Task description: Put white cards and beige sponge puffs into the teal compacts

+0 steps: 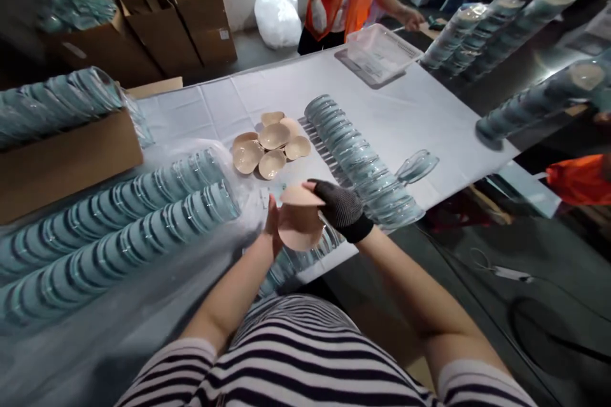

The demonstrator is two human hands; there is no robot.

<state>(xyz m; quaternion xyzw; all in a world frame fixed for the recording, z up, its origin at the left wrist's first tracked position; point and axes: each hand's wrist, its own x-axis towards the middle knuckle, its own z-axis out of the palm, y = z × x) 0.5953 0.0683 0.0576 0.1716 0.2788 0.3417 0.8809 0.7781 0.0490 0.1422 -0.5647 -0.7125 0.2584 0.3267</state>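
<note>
A round, beige, shallow dome-shaped pad is held up above the near edge of the white-covered table, its pale smooth face turned toward the camera and tilted slightly. A second beige pad rests against its upper rim, seen edge-on as a flattened cone pointing left.

Top: black-and-white striped, short sleeves
Right hand: dark mesh-knit glove ending at the wrist
Left hand: bare, no glove
Forearms: uncovered
</note>
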